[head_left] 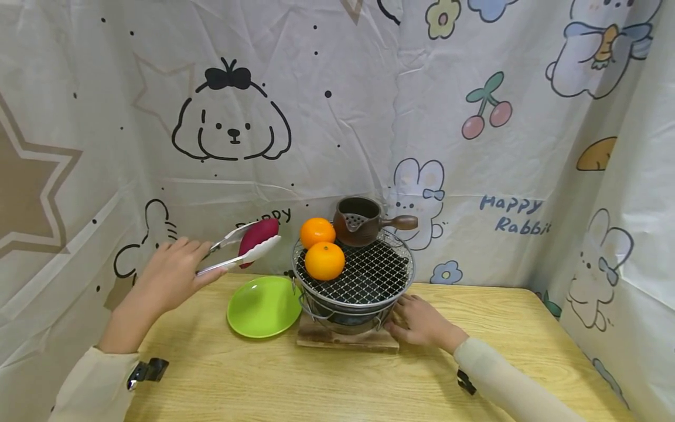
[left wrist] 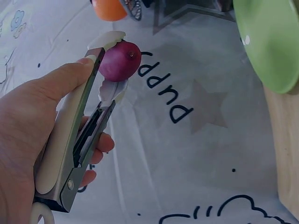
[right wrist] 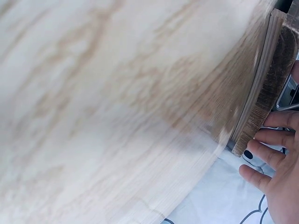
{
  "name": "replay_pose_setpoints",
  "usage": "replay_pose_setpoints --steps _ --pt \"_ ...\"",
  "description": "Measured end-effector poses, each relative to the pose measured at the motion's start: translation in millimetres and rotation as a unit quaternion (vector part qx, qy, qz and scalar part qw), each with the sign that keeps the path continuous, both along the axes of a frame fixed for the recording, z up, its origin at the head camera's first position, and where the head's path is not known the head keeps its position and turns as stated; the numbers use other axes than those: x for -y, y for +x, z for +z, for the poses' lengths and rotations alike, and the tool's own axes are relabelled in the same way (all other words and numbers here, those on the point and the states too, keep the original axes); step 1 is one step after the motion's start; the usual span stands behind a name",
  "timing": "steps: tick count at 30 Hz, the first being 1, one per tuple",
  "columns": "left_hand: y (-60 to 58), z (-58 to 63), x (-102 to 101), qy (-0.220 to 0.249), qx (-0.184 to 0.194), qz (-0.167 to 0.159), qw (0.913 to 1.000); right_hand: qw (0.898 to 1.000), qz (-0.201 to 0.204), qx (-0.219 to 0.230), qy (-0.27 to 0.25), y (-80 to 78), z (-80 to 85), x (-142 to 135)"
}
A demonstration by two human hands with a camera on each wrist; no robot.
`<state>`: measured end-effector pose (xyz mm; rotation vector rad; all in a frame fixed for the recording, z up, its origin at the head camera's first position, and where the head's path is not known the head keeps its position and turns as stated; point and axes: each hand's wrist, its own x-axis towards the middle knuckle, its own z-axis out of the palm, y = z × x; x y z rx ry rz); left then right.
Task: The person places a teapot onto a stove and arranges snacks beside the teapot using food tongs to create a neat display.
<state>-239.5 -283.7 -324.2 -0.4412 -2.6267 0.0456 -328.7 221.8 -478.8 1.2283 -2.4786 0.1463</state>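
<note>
My left hand (head_left: 171, 275) grips a pair of tongs (left wrist: 58, 156) with white scalloped tips. Between those tips, raised above the table near the green plate (head_left: 263, 308), is a red onion (left wrist: 120, 60). My right hand (head_left: 422, 322) is low at the right side of a round tabletop grill (head_left: 369, 275). In the right wrist view its fingers (right wrist: 268, 177) are extended and touch the edge of the wooden board (right wrist: 261, 107) under the grill. Two oranges (head_left: 324, 261) sit on the left of the mesh, and a brown side-handled pot (head_left: 358, 225) stands at its back.
The grill and its board stand on a light wooden table (head_left: 253, 381). A printed curtain (head_left: 337, 117) hangs close behind and along both sides. The plate lies just left of the grill, and the pot's handle (head_left: 401, 222) points right.
</note>
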Motion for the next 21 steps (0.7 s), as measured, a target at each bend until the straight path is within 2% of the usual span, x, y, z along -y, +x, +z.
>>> replay_pose_setpoints --steps 9,21 --pt "1.2 13.9 -4.2 0.005 -0.032 -0.010 0.9994 1.000 -0.006 0.003 0.006 -0.4 -1.7 0.7" --pt "4.5 29.1 -14.3 -0.004 -0.055 -0.011 0.9984 1.000 -0.002 -0.001 -0.002 -1.4 -3.0 -0.4"
